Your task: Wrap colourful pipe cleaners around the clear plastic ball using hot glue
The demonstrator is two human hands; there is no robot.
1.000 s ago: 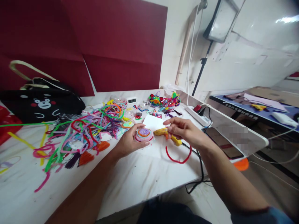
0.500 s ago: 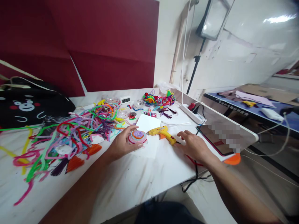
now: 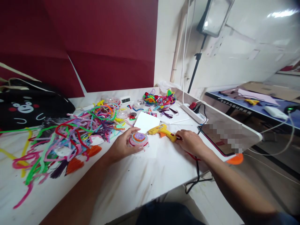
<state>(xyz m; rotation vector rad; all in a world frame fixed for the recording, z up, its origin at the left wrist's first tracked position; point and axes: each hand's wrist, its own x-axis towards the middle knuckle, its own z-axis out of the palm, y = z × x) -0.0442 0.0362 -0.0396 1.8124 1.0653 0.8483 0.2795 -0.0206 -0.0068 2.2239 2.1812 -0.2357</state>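
On the white bench [image 3: 126, 190], the right hand [image 3: 191, 142] bends just beside the yellow glue gun's [image 3: 161, 129] handle; I cannot tell whether it grips anything. The gun looks light and stiff, best held by its handle. The coiled fuzzy dome [image 3: 139, 138], clasped between the left hand's [image 3: 123, 144] thumb and fingers, seems light and soft: hold its sides gently.

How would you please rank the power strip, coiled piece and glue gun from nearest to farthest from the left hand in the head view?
1. Coiled piece: held in the left hand.
2. Glue gun: just to the right of it.
3. Power strip: farther right and farther back.
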